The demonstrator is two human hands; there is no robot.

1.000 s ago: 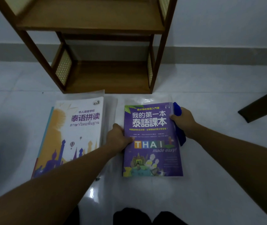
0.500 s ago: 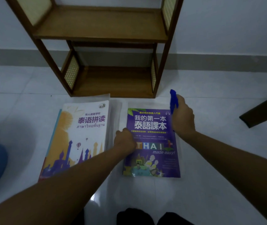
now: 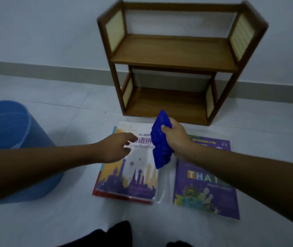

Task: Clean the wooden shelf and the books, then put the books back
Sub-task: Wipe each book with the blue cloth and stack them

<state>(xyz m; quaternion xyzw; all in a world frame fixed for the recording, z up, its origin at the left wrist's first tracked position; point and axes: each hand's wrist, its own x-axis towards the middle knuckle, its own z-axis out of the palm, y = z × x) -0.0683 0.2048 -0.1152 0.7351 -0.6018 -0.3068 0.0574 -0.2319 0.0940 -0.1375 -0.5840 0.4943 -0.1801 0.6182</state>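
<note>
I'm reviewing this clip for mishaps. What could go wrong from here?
1. The blue cloth, gripped in the right hand, hangs over the white book; if it is damp, which I cannot tell, it might mark the cover.
2. The blue bucket stands close beside the left forearm; a sweep of the left hand might knock it.

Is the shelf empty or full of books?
Empty: both boards of the wooden shelf are bare, and the white book and purple book lie on the floor.
</note>
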